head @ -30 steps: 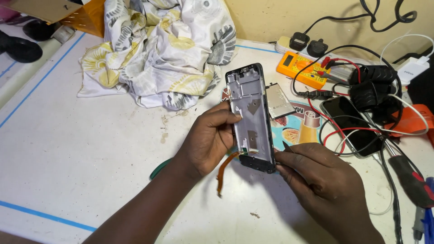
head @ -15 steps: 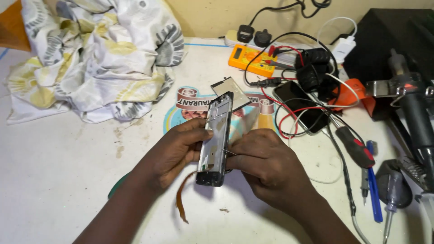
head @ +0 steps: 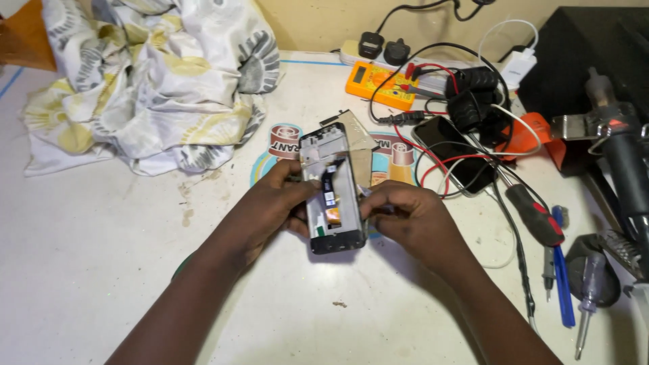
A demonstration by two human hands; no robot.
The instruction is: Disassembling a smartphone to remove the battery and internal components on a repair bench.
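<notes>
I hold an opened phone frame (head: 331, 192) upright over the white table (head: 101, 270), its bare inner side facing me, with a dark flex strip and a small orange part inside. My left hand (head: 274, 203) grips its left edge. On the right edge, my right hand (head: 409, 216) pinches the frame with the fingertips. Just behind the frame lies a grey flat phone part (head: 358, 145) on a round printed mat (head: 284, 142).
A crumpled white, yellow and grey cloth (head: 155, 81) fills the back left. At the back sit an orange multimeter (head: 382, 84) with red and black leads, a power strip, and a black phone (head: 449, 152). Screwdrivers (head: 537, 216), a blue pen and a hot-air gun (head: 625, 155) lie on the right.
The phone frame has turned from edge-on to showing its open inner side. Both hands stay on it, and the view has shifted slightly.
</notes>
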